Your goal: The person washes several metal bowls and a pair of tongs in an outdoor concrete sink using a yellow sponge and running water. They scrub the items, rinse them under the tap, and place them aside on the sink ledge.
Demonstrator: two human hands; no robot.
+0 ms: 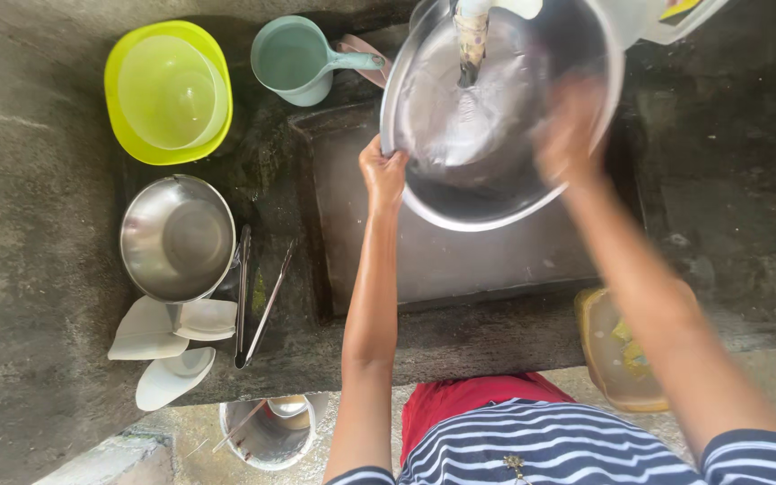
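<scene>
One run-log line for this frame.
left hand: grips steel basin rim | right hand: inside basin, blurred | tap: running into basin | over sink

A big round steel basin (pixel 496 117) is sitting tilted in the upper middle of the frame, over the dark sink; its shiny inside is facing up at the camera; water is streaming into it from above; its rim is gleaming, wet and slightly blurred.

Upper left of frame: yellow-green plastic basin (pixel 127 135). Top centre: pale teal plastic scoop (pixel 294 58). Silver steel bowls top right (pixel 496 202) & left (pixel 177 235). Bottom: navy/white striped shirt (pixel 541 445).
</scene>
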